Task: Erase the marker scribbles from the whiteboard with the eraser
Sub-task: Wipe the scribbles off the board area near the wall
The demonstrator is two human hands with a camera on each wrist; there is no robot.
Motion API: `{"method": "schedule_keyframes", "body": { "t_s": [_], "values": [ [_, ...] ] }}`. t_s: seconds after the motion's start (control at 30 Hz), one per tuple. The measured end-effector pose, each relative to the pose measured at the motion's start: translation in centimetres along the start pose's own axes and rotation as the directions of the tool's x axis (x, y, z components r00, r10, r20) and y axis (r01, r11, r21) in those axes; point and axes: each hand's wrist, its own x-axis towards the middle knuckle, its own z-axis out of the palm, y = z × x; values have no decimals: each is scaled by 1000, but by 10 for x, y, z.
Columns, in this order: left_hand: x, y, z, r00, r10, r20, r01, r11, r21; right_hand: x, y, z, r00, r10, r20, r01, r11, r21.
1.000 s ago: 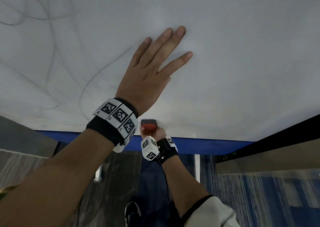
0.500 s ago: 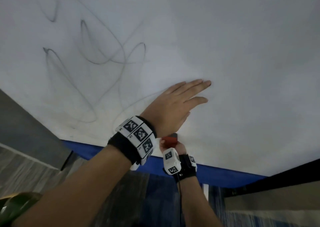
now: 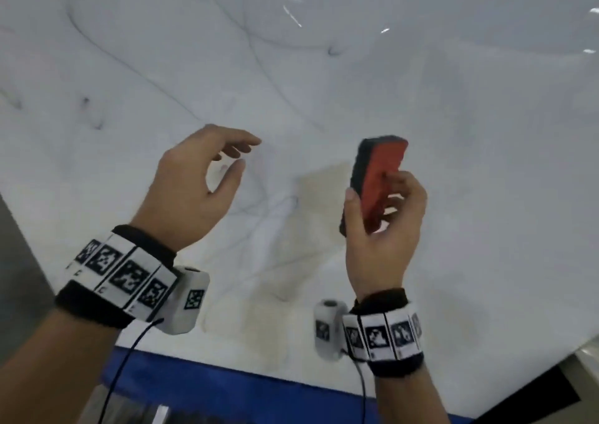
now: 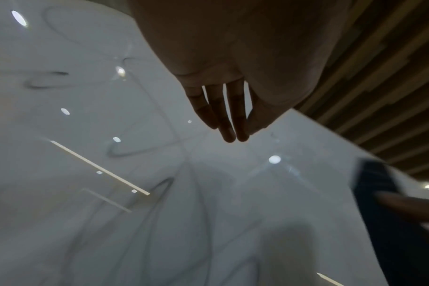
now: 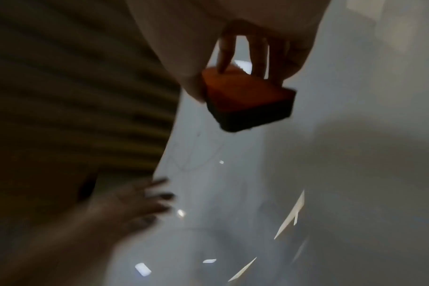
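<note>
The whiteboard (image 3: 453, 132) fills the head view, with thin dark marker scribbles (image 3: 155, 70) looping over its left and middle parts. My right hand (image 3: 382, 216) holds the eraser (image 3: 376, 177) up in front of the board, thumb on its dark felt side and fingers on its red back. The eraser stands nearly on end, apart from the board surface. In the right wrist view the eraser (image 5: 247, 102) shows red on top and black below. My left hand (image 3: 194, 190) hovers off the board with loosely curled fingers and holds nothing. The left wrist view shows its fingers (image 4: 223, 116) hanging relaxed.
A blue strip (image 3: 246, 388) runs along the board's lower edge. Grey wall (image 3: 19, 261) lies left of the board and a dark frame (image 3: 534, 397) at lower right. Slatted ceiling (image 4: 380, 77) shows in the wrist views. Ceiling lights glare on the board.
My left hand has come off the board, where it lay flat, and now hovers with curled fingers. My right hand has risen from the lower edge, bringing the eraser up before the board.
</note>
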Motion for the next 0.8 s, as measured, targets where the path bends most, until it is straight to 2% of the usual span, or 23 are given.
{"method": "schedule_keyframes", "body": {
  "t_s": [0.03, 0.07, 0.1, 0.17, 0.27, 0.3, 0.37, 0.43, 0.5, 0.57, 0.63, 0.7, 0.73, 0.8],
  "values": [
    [9, 5, -2, 999, 46, -4, -46, 999, 6, 19, 0, 6, 981, -187, 49, 194, 947, -257],
    [17, 10, -1, 995, 103, -7, -103, 995, 17, 36, 0, 14, 946, -304, 109, 321, 849, -420],
    [25, 15, 1, 986, 164, 0, -164, 986, 31, 50, 2, 24, 911, -378, 163, 407, 771, -490],
    [36, 20, 12, 963, 264, 58, -268, 960, 74, 63, 10, 42, 824, -499, 268, 561, 650, -513],
    [45, 14, 38, 942, 278, 187, -295, 953, 70, 78, 17, 45, 645, -628, 436, 761, 470, -448],
    [47, 10, 46, 939, 274, 207, -290, 956, 47, 86, 15, 41, 605, -640, 474, 795, 449, -408],
    [56, 6, 57, 943, 274, 187, -284, 958, 31, 107, 5, 34, 573, -643, 508, 820, 450, -355],
    [75, 5, 61, 948, 288, 137, -298, 953, 59, 126, -10, 29, 607, -617, 502, 794, 492, -356],
    [98, 4, 57, 944, 320, 79, -327, 940, 100, 142, -25, 19, 698, -566, 438, 715, 582, -387],
    [119, 0, 47, 941, 332, -63, -319, 935, 155, 158, -36, 4, 781, -523, 342, 624, 651, -432],
    [137, -4, 35, 925, 263, -273, -217, 958, 189, 177, -44, -13, 821, -515, 246, 566, 682, -463],
    [146, -3, 33, 895, 210, -394, -128, 966, 225, 196, -51, -27, 826, -536, 175, 545, 679, -493],
    [147, 0, 40, 892, 230, -389, -133, 956, 260, 205, -55, -30, 824, -546, 151, 539, 673, -508],
    [143, 6, 59, 898, 351, -267, -257, 909, 329, 221, -64, -32, 825, -549, 131, 527, 666, -528]
  ]
}}
